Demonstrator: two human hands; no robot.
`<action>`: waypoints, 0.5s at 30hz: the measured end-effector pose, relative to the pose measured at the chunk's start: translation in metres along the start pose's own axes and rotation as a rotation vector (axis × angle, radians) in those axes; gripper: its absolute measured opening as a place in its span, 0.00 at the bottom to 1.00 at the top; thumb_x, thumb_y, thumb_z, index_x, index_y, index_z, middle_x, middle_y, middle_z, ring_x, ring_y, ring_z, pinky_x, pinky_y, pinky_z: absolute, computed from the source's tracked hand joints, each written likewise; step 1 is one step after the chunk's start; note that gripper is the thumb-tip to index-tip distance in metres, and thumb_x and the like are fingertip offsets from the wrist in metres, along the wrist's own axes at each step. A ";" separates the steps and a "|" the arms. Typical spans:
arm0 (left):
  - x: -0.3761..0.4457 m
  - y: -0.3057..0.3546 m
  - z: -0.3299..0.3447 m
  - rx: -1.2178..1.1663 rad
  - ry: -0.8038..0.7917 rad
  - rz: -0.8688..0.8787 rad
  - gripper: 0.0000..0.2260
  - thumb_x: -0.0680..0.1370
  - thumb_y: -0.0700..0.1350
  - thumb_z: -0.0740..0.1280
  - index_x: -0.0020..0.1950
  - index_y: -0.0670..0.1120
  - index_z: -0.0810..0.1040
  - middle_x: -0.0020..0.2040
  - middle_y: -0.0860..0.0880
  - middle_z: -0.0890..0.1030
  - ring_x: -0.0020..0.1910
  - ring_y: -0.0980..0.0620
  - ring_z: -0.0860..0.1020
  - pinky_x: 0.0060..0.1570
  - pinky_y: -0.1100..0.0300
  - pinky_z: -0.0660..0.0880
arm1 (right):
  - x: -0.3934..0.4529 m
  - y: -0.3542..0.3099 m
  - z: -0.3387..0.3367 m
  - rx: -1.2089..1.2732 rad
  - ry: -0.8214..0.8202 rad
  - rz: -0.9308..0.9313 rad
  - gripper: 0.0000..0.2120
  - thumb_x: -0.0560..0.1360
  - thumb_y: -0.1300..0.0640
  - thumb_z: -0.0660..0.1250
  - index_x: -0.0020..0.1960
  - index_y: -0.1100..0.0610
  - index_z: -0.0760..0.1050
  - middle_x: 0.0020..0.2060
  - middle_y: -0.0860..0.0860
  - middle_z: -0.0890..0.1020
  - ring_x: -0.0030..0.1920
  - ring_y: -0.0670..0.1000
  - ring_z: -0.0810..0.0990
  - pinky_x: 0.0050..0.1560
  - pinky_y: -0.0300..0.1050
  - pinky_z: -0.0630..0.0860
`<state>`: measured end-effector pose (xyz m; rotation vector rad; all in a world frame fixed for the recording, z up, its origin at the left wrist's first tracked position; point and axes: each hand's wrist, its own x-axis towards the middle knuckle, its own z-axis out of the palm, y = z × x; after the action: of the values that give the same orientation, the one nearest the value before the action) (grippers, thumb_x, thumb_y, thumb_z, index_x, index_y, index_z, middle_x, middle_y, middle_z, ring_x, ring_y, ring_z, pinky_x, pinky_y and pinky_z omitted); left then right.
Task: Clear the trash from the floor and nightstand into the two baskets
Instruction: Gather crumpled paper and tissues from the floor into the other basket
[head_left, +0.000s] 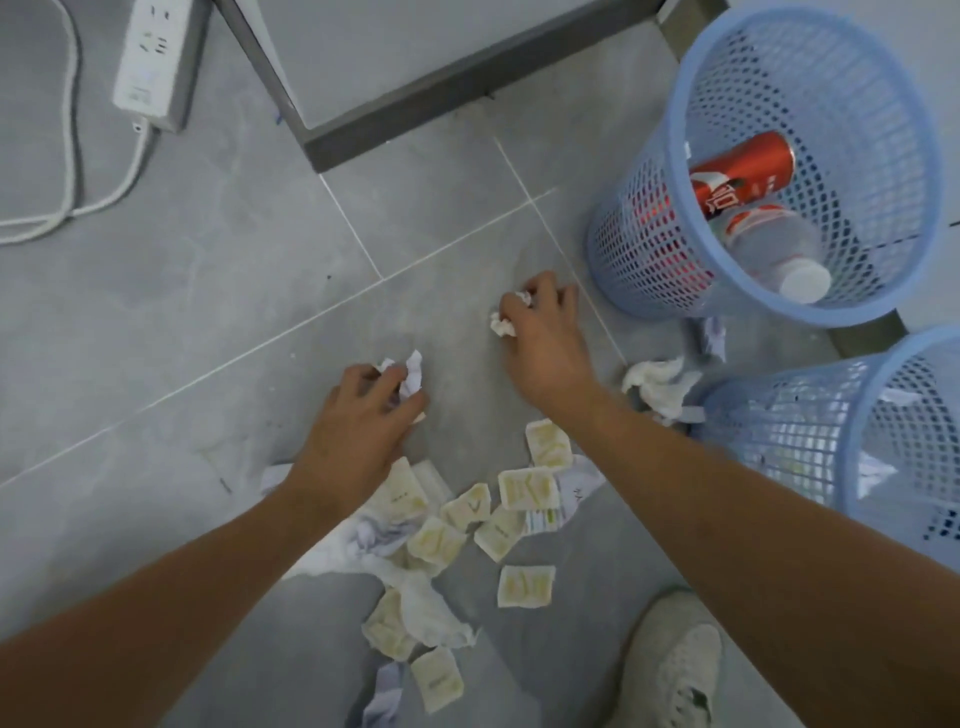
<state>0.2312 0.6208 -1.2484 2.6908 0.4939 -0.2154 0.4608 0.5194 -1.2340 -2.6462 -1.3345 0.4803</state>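
Below, the scene in lines.

Around: a pile of pale yellow packets (527, 488) and crumpled tissues (415, 597) lies on the floor between the two forearms; a white shoe (675, 670) stands at the lower right.
In the way: a loose tissue wad (657, 387) lies just beside the near basket (852, 447), touching its wall.
Far basket (623, 249): blue mesh, upright, holding a red can (743, 174) and a clear plastic bottle (774, 249).
Left hand (363, 415): fingers curled around a crumpled white paper (413, 376), low at the floor.
Right hand (545, 332): fingers closed on a small paper ball (503, 325), near the far basket.
Surface: grey floor tiles (208, 291) with pale joints.
Room: a white power strip (156, 57) with its cable lies at the upper left; a dark furniture base (415, 109) runs across the top.
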 end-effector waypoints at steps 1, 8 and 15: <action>-0.004 0.000 0.004 -0.009 0.023 0.021 0.21 0.69 0.34 0.77 0.61 0.44 0.81 0.60 0.40 0.79 0.53 0.36 0.72 0.46 0.45 0.79 | -0.007 0.003 0.002 0.033 0.020 -0.001 0.11 0.75 0.67 0.65 0.56 0.60 0.76 0.61 0.61 0.71 0.58 0.62 0.68 0.51 0.55 0.72; -0.008 0.012 -0.005 -0.135 -0.013 0.021 0.19 0.63 0.22 0.74 0.45 0.42 0.83 0.47 0.43 0.79 0.45 0.40 0.71 0.32 0.48 0.77 | -0.058 0.012 -0.023 0.206 0.109 0.054 0.08 0.74 0.71 0.66 0.50 0.62 0.76 0.55 0.60 0.72 0.51 0.60 0.71 0.49 0.58 0.72; 0.009 0.077 -0.068 -0.237 0.063 0.041 0.19 0.65 0.18 0.70 0.41 0.42 0.82 0.42 0.45 0.78 0.41 0.42 0.69 0.36 0.49 0.71 | -0.133 0.007 -0.110 0.430 0.256 0.135 0.09 0.70 0.69 0.68 0.49 0.59 0.75 0.54 0.55 0.71 0.51 0.56 0.73 0.50 0.53 0.74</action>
<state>0.2731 0.5852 -1.1615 2.4788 0.4519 -0.0566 0.4297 0.4111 -1.1033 -2.3489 -0.8691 0.3761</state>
